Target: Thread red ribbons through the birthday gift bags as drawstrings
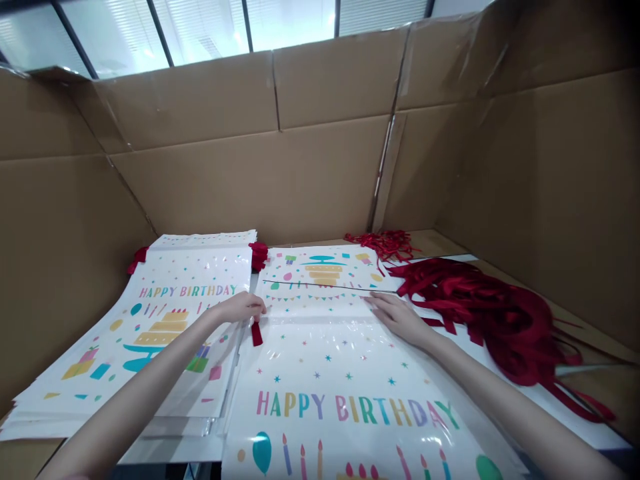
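A long white plastic sheet [327, 360] printed "HAPPY BIRTHDAY" with candles, stars and a cake lies in front of me, a pale band across its middle. My left hand [244, 307] is closed at the sheet's left edge, its fingers pinched on a short red ribbon [257, 334] that sticks out below them. On the right side of the sheet, my right hand [395, 316] rests palm down with fingers stretched out. A thin dark wire [320, 286] crosses the sheet just beyond the fingertips of my right hand.
To the left lies a stack of similar printed sheets [185, 273], with red ribbon [259, 256] at its far corners. A heap of wide red ribbons [500, 307] spreads on the right, with thinner red strips [385, 244] behind. Tall cardboard walls [240, 180] enclose the table.
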Tool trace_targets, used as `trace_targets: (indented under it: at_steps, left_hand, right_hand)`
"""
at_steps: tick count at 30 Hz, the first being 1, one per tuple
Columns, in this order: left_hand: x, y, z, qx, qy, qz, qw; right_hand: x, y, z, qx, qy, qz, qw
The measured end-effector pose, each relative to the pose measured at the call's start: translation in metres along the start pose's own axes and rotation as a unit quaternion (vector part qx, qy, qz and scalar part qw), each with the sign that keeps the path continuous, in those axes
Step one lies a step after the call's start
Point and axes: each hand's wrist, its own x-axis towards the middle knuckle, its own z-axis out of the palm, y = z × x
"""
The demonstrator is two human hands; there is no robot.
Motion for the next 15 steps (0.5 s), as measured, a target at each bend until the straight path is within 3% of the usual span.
trace_targets:
  at_steps: [3, 7, 15]
  left_hand:
    - [0.019, -0.002, 0.0, 0.03, 0.027, 0.007, 0.999]
    - [0.045, -0.01, 0.006, 0.067, 0.101, 0.034, 0.992]
    - [0.084, -0.029, 0.012, 0.096, 0.116, 0.008, 0.989]
  right_hand:
    - [0.004, 0.018, -0.006, -0.014, -0.01, 0.037, 0.999]
    - [0.018, 0.024, -0.016, -0.016, -0.038, 0.065, 0.997]
    - [0.059, 0.021, -0.03, -0.041, -0.099, 0.112, 0.988]
